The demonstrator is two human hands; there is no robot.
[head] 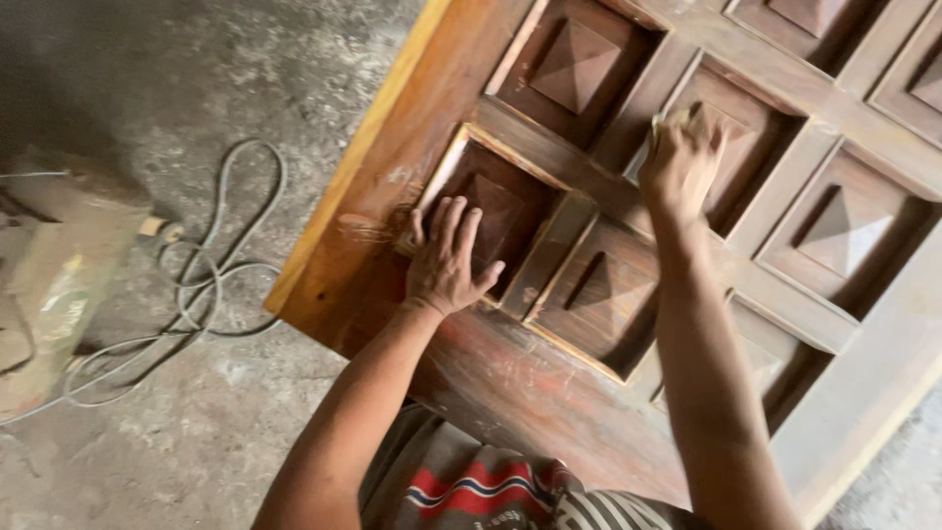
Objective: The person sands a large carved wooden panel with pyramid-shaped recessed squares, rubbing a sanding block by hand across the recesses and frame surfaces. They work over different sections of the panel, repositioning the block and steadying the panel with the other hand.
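Door [549, 383]: dark brown wood with raised pyramid panels in square recesses, lying flat from the centre out to 1 and 4 o'clock; pale yellow edge running toward 11 o'clock.
Left hand [449, 260]: spread flat, fingers loose, pressed on the frame and lip of a recessed panel near centre; grasping nothing.
Right hand [680, 165]: at 1 o'clock, curled down onto a small pale sheet [659, 126] against a panel; mostly hidden under the fingers, kind not clear.
Scuffs [365, 228]: pale worn patches on the rail just beside the left hand, toward 9 o'clock.
Cable [201, 285]: grey loops on the concrete floor [196, 79] at 9 o'clock, well apart from the door.
Machine [54, 285]: dusty greenish body at the far 9 o'clock edge.
Striped cloth [481, 486]: red, white and blue, at 6 o'clock below the door edge, between the forearms.
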